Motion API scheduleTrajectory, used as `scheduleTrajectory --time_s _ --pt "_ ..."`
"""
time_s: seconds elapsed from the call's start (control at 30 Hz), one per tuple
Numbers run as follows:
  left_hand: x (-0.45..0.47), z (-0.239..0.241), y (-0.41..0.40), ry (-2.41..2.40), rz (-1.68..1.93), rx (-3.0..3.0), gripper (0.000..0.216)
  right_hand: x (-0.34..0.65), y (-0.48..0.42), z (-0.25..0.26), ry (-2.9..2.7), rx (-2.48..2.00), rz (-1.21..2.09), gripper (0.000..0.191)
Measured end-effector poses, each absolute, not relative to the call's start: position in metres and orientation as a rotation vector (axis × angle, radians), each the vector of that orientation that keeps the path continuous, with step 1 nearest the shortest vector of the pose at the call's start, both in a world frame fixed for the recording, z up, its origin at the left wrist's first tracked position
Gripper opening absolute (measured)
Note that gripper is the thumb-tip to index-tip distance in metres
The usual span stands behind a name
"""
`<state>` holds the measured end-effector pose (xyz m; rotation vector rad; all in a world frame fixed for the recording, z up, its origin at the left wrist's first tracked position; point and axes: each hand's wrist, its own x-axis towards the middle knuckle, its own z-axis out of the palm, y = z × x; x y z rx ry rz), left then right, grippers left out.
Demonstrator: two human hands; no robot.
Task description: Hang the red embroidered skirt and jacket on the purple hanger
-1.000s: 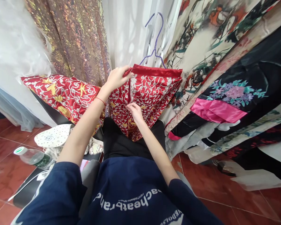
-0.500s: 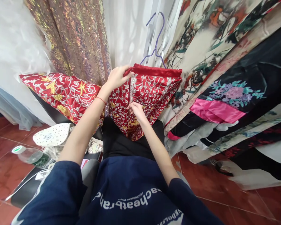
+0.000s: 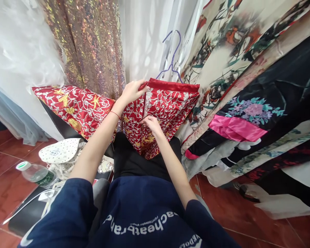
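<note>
A red embroidered garment (image 3: 167,106), with silver scrolls and gold motifs, lies over my lap and spreads out to the left. Its plain red band runs along the top edge. My left hand (image 3: 133,91) is closed on the garment's upper edge, beside a vertical opening. Lower down at that opening, my right hand (image 3: 152,123) pinches with thumb and finger; whatever tiny part sits between them is hidden. A purple wire hanger (image 3: 173,57) rises behind the red band, its lower part covered by the garment.
Gold sequinned fabric (image 3: 90,41) and white feathery cloth hang at the left and back. Several printed and black garments (image 3: 248,106) hang on the right. On a dark seat at my left are a dotted white bag (image 3: 58,151) and a water bottle (image 3: 38,174).
The view has tilted slightly, so everything sits a little lower in the picture. Both hands keep their places on the garment, the right still pinching at the opening.
</note>
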<state>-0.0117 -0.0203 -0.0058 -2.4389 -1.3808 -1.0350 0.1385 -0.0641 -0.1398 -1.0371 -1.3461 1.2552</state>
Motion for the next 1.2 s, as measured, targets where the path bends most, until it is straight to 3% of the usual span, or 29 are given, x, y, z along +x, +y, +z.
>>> scheduleTrajectory --time_s 0.73,0.9,1.07,1.2 --pt "-0.013 -0.007 -0.017 -1.363 -1.051 -2.434 0.028 0.143 -0.072 -0.143 -1.434 -0.908 1.13 0.005" --pt "-0.014 -0.007 -0.011 -1.374 -1.081 -2.436 0.027 0.146 -0.083 -0.129 -1.413 -0.935 0.88 0.013" --pt "-0.013 -0.007 -0.014 -1.379 -1.077 -2.431 0.027 0.147 -0.081 -0.133 -1.483 -1.112 0.921 0.006" --pt "-0.011 -0.007 -0.019 -1.388 -1.063 -2.442 0.026 0.142 -0.075 -0.148 -1.506 -1.163 0.949 0.021"
